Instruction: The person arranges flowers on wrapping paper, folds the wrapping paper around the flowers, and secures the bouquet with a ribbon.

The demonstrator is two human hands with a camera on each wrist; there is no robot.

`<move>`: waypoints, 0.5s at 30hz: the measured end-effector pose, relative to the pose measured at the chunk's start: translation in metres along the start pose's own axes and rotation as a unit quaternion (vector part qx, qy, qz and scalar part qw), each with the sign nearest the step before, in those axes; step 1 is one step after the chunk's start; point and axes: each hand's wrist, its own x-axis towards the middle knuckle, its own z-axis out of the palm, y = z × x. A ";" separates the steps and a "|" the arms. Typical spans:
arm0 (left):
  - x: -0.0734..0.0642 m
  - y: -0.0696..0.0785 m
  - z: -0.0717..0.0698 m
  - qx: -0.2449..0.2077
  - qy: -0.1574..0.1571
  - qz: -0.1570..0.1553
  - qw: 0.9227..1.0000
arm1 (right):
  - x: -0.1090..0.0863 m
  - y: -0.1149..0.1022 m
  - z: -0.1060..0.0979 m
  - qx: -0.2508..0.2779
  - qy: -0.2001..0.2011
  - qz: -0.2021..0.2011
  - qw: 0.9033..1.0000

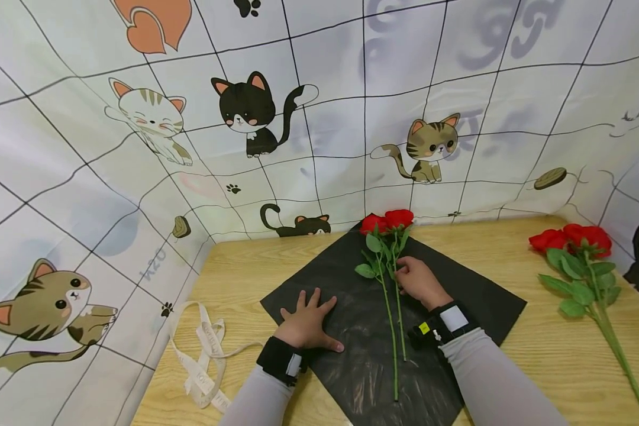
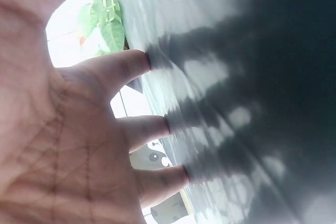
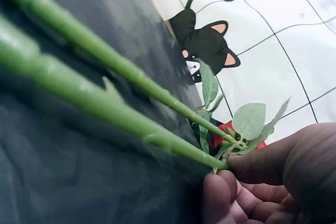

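Two red roses with long green stems lie side by side on a sheet of black wrapping paper, blooms at its far corner. My right hand pinches the right rose's stem just below its leaves, between thumb and fingers, as the right wrist view shows. The other stem runs alongside. Left of the stems, my left hand rests on the paper with its fingers spread. In the left wrist view its fingertips touch the shiny black surface.
More red roses lie at the table's right side, their stems pointing toward the near right. A loose white ribbon with printed letters lies left of the paper. A cat-patterned cloth rises behind the wooden table.
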 end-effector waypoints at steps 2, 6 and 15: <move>0.000 0.000 0.001 -0.001 -0.001 0.000 1.000 | 0.002 0.002 0.001 -0.035 0.003 -0.007 0.999; 0.001 0.000 0.001 0.001 0.001 -0.001 1.000 | 0.006 0.004 0.002 -0.127 0.015 -0.030 0.991; 0.000 0.002 0.000 0.003 0.004 -0.004 1.000 | 0.006 0.001 0.006 -0.182 0.031 -0.048 0.982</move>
